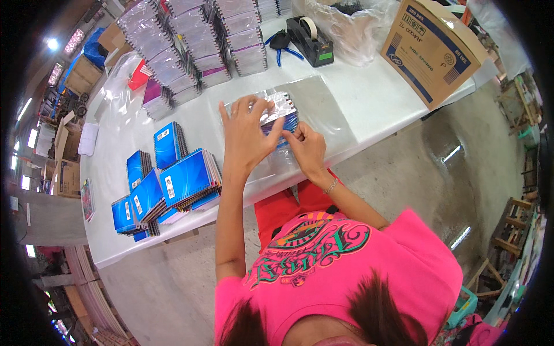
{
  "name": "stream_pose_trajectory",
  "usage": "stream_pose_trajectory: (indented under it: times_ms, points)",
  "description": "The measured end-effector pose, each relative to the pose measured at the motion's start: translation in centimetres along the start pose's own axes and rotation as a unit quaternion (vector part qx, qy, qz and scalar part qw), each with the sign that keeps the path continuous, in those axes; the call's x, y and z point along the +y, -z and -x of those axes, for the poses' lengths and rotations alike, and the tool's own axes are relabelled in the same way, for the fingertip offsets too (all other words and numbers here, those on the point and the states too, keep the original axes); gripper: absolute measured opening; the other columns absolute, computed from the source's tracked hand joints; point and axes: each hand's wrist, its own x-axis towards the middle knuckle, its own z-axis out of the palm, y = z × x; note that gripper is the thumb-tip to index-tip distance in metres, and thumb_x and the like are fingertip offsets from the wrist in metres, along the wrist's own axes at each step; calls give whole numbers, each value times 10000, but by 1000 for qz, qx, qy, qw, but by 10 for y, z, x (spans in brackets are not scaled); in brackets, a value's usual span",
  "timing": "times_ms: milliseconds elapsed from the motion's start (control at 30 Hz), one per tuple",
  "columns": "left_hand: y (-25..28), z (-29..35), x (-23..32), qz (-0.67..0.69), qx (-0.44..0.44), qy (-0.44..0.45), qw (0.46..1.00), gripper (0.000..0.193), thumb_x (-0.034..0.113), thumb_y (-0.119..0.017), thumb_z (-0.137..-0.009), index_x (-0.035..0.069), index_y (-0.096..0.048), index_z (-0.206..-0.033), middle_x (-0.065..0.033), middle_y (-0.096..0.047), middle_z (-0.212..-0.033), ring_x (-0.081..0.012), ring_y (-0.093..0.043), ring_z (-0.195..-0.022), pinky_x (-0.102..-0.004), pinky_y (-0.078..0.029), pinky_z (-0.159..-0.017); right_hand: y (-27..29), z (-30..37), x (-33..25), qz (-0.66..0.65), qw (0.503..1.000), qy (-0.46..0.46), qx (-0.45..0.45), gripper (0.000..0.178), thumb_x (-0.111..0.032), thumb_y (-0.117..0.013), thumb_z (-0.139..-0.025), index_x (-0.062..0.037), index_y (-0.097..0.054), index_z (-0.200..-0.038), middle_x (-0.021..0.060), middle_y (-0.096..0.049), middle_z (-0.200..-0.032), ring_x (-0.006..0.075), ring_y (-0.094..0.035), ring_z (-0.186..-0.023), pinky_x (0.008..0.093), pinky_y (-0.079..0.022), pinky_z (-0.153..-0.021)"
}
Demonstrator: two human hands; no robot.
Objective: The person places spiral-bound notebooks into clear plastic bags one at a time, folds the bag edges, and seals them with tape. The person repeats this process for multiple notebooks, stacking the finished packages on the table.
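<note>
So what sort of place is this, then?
Probably a workshop or packing area. Tall stacks of plastic-wrapped spiral-bound books stand on a white table, with a tape dispenser and a cardboard box nearby; the bare concrete floor suggests a work building too.

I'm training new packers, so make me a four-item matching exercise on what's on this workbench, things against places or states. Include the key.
Things
1. Black desktop tape dispenser
2. Brown cardboard box with dark blue print
3. Blue-covered spiral-bound notebooks
4. Glossy pack with a spiral-bound edge

Places or states
A. In piles toward the left end of the white-topped table
B. Touched by the left hand
C. Loaded with a pale roll of tape
D. At the table's right end

Pairs: 1-C, 2-D, 3-A, 4-B
</note>
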Motion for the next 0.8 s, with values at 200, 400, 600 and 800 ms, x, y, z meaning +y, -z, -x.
stream_pose_trajectory:
  times_ms: [200, 400, 600, 800]
  points:
    - [-9, -41, 17, 41, -128, -2, 991, 774, 274, -835, -668, 136, -482, -1343, -179, -554, -1223, -360, -556, -1136, -489, -322, -1076, -1, 41, 19, -258, 903, -193, -285, 273, -285, -743, -854, -71, -614, -963, 12, -564, -663, 157, -578, -613, 355, -469, -571]
    - [-19, -2, -19, 492, 173, 126, 844, 871, 166, -846, -718, 126, -359, -1439, -105, -501, -1209, -223, -541, -1073, -333, -407, -1003, 0, 1, -6, -637, 714, -171, -234, 613, -108, -638, -933, -91, -284, -1433, 51, -491, -1278, 164, -544, -1116, 327, -466, -954]
    - [-52, 52, -26, 568, 122, 193, 791, 879, 100, -776, -787, 74, -257, -1496, -165, -430, -1348, -235, -417, -1279, -349, -342, -1085, 32, -67, -34, -454, 844, 37, -283, 831, -32, -684, -865, -110, -170, -1513, 89, -345, -1453, 216, -379, -1339, 347, -347, -1102]
    - [-47, 63, -17, 430, 48, 205, 878, 1007, 90, -720, -813, 99, -35, -1552, -181, -278, -1524, -310, -311, -1399, -430, -247, -1164, 31, -70, 19, -290, 879, 1, -378, 920, 3, -710, -794, -138, -177, -1531, 114, -277, -1473, 277, -283, -1389, 429, -316, -1141]
